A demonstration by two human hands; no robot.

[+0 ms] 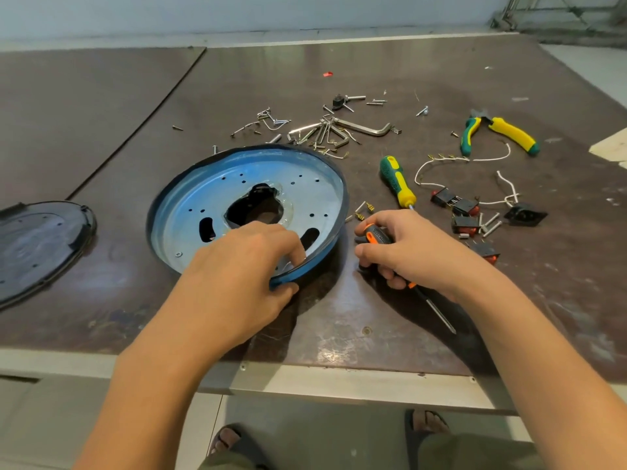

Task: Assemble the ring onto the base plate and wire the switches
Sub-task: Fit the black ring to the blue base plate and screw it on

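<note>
My left hand (244, 266) pinches the near rim of the base plate (244, 205), thin, stiff metal, probably light; edges look safest. My right hand (403, 249), just beside it, closes around an orange screwdriver (383, 237)

Blue base plate (305, 195), black-rimmed

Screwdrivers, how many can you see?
2. The green-and-yellow screwdriver lies on the table right of the blue plate. The orange-and-black screwdriver is in the right hand. None seem hidden.
</note>
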